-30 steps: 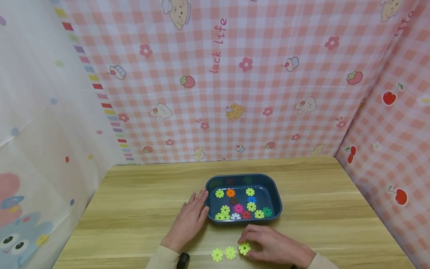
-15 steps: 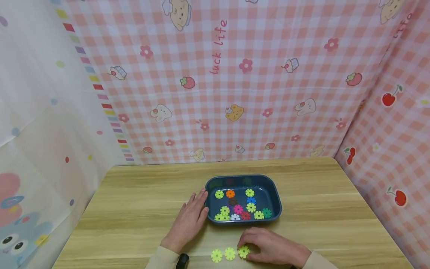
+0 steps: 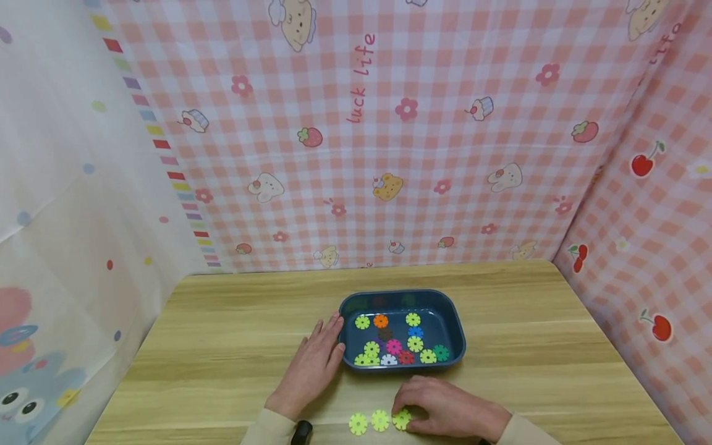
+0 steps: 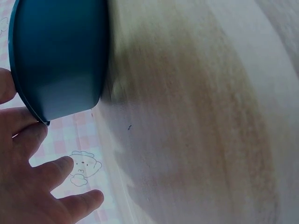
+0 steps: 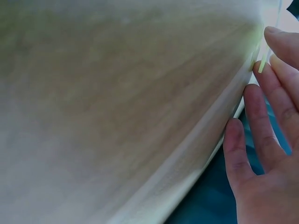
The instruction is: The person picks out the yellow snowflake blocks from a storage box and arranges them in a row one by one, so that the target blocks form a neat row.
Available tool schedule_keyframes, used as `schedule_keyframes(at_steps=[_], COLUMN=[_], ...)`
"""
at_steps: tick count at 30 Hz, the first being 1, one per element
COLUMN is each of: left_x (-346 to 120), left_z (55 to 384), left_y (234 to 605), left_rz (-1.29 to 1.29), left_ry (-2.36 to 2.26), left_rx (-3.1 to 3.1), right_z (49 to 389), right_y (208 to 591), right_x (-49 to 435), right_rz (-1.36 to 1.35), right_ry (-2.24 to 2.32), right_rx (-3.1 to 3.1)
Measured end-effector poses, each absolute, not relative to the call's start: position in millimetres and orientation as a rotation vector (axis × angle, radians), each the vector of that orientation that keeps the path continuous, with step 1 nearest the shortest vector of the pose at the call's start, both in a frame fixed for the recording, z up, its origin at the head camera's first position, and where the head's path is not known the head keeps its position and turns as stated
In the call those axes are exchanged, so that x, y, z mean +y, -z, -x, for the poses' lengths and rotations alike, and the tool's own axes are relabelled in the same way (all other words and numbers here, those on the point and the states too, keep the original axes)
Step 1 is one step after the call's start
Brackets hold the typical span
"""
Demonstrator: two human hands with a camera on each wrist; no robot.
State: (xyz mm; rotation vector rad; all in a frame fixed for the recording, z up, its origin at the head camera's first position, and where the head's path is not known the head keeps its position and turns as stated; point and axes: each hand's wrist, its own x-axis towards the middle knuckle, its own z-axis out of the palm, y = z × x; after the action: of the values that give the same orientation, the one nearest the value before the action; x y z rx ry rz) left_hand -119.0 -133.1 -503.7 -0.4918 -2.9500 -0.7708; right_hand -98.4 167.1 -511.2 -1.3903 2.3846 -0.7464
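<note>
My left hand (image 3: 311, 364) lies with fingers extended against the left side of a dark blue tray (image 3: 456, 361). In the left wrist view, fingertips (image 4: 35, 130) meet the rim of the tray (image 4: 60, 56). My right hand (image 3: 445, 408), at the near side of the table, pinches a yellow-green snowflake disc (image 3: 402, 419) between thumb and forefinger. Only a thin sliver of that snowflake disc (image 5: 262, 64) shows in the right wrist view. Left of it lie two matching snowflake discs, the middle one (image 3: 381, 421) and the leftmost one (image 3: 358, 424), making a row.
Inside the tray lie several more snowflake discs, among them an orange one (image 3: 381, 321), a pink one (image 3: 394, 347), a white one (image 3: 389, 360) and a green one (image 3: 440, 353). Patterned cloth (image 3: 406, 154) stands behind the wooden table (image 3: 233, 327) and along both sides.
My right hand has lowered the pinched snowflake disc slightly toward the near edge, level with the other two in the row. The left hand has stayed at the tray.
</note>
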Motion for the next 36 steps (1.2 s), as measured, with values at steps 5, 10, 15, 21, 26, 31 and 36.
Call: schedule_keyframes(at_steps=[5,10,15,21,26,31,36], left_x=[-133.2,-132.6,-132.6,-133.0,-133.7,-133.8,-133.2], left_z=[118.6,118.5,118.8,118.4,116.9,116.6,116.7], left_y=[503.8,503.3,504.2,504.3,503.8,503.4,503.7], left_rz=[0.487,0.478,0.475,0.473,0.470,0.464,0.463], left_ry=[0.773,0.777,0.776,0.787,0.795,0.805,0.799], left_rx=[-2.952,-2.956,-2.952,-2.953,-2.948,-2.948,-2.947], right_z=[97.8,98.0,98.8,99.1,98.2,97.2,96.3], right_y=[511.0,510.2,508.9,506.7,505.5,504.4,502.2], right_x=[167.5,168.3,168.8,168.4,168.2,169.1,170.4], right_rz=[1.391,1.403,1.370,1.294,1.280,1.257,1.254], right_ry=[0.759,0.759,0.759,0.757,0.759,0.746,0.725], right_rx=[2.383,2.379,2.352,2.320,2.319,2.320,2.317])
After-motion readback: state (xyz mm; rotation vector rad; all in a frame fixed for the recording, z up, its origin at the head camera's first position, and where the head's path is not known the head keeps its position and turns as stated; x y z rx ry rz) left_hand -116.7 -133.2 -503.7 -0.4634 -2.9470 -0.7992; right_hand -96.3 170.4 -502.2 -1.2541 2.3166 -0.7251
